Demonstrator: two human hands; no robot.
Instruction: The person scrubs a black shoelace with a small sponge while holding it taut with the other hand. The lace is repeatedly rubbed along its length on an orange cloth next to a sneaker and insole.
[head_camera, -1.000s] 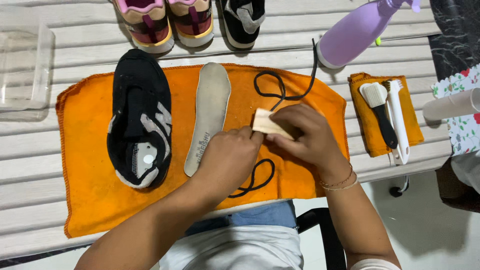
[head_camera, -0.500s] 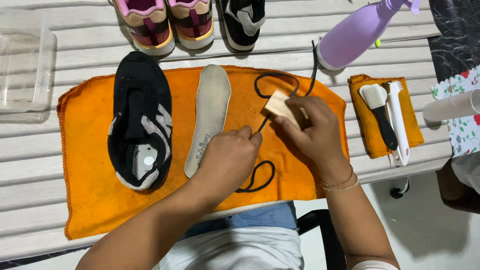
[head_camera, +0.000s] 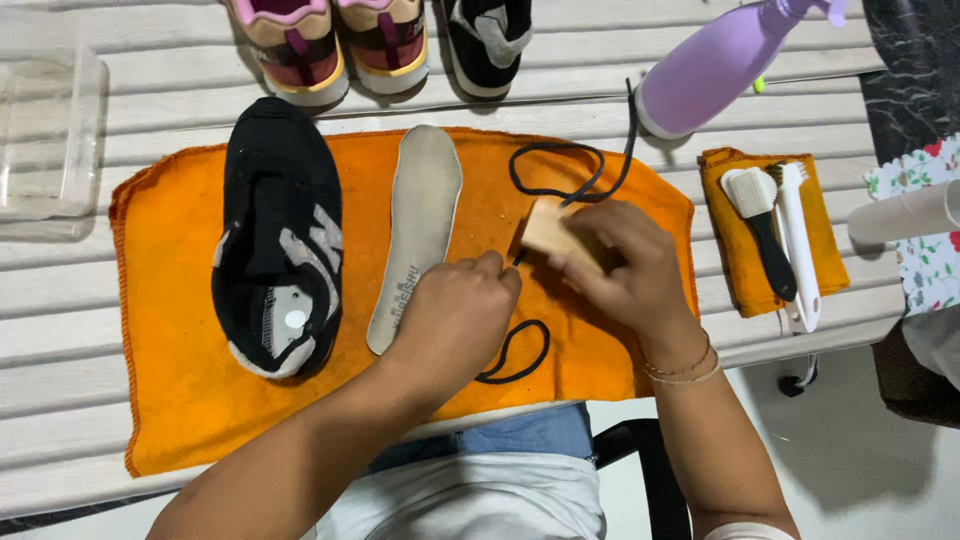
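Observation:
My right hand (head_camera: 625, 268) grips a small wooden brush (head_camera: 548, 228) and presses it onto a black shoelace (head_camera: 560, 170) that loops across an orange towel (head_camera: 180, 360). My left hand (head_camera: 455, 320) pinches the same lace just left of the brush and pins it to the towel. The lace's lower loop (head_camera: 515, 355) shows below my left hand. A grey insole (head_camera: 420, 225) lies lengthwise beside my left hand. A black sneaker (head_camera: 280, 235) with grey and white trim lies on its side at the towel's left.
The towel covers a white slatted table (head_camera: 60, 290). Pink-tan shoes (head_camera: 330, 40) and a black shoe (head_camera: 485, 40) stand at the far edge. A lilac spray bottle (head_camera: 715, 65) lies at the right, above a small orange cloth (head_camera: 735, 250) with two brushes. A clear plastic tub (head_camera: 45, 130) sits left.
My right hand has slid the wooden brush along the lace, away from me and back a little, while my left hand kept the lace pinned.

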